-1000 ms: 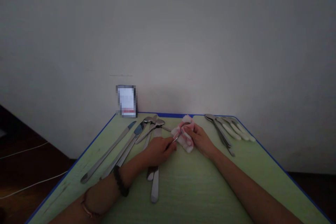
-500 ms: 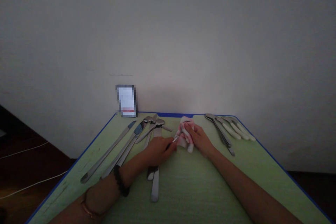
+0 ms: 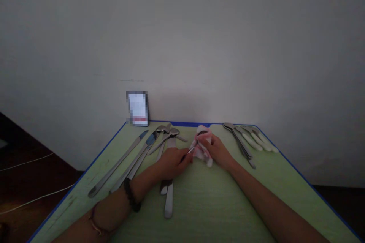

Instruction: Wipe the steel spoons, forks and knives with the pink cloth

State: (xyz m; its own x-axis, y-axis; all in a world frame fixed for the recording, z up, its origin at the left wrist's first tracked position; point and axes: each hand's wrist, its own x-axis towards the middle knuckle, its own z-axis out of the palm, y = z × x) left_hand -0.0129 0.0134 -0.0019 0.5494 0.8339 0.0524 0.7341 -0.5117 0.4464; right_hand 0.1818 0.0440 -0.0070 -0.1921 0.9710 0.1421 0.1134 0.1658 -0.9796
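Observation:
My left hand is closed around the handle of a metal spoon, which points up and to the right. The spoon's dark bowl shows partly in the folds of a pink and white cloth. My right hand grips this cloth around the spoon, with the thumb pressed on it near the bowl. Beneath and beside my left hand lie loose table knives and spoons, among them a knife with a broad handle and a spoon.
Long knives lie on the left of the green table. At the back right rest stacked spoons and several white-handled utensils. A blurred phone-like screen leans against the wall at the back left.
The cloth has opened around the spoon's bowl, so more of the bowl shows. My right thumb has shifted slightly down and left; my left hand stays almost still.

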